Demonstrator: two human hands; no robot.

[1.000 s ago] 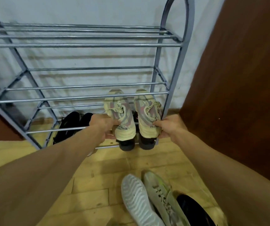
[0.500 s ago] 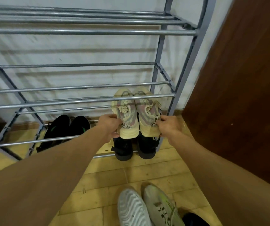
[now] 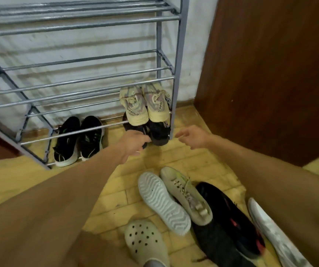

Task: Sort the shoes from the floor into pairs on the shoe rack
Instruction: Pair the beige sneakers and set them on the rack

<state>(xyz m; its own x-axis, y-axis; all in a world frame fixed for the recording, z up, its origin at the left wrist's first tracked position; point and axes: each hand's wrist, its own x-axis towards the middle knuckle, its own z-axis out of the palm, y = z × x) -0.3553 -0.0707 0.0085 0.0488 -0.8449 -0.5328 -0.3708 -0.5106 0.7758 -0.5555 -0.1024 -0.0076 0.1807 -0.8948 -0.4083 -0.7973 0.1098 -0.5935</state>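
Yellow tiled floor (image 3: 193,160) fronts grey rack (image 3: 179,54) holding paired cream sneakers (image 3: 136,106).

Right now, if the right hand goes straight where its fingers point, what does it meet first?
The right hand points left at the shoe rack's front post; likely that first, then the dark shoe behind it. Depth is unclear.
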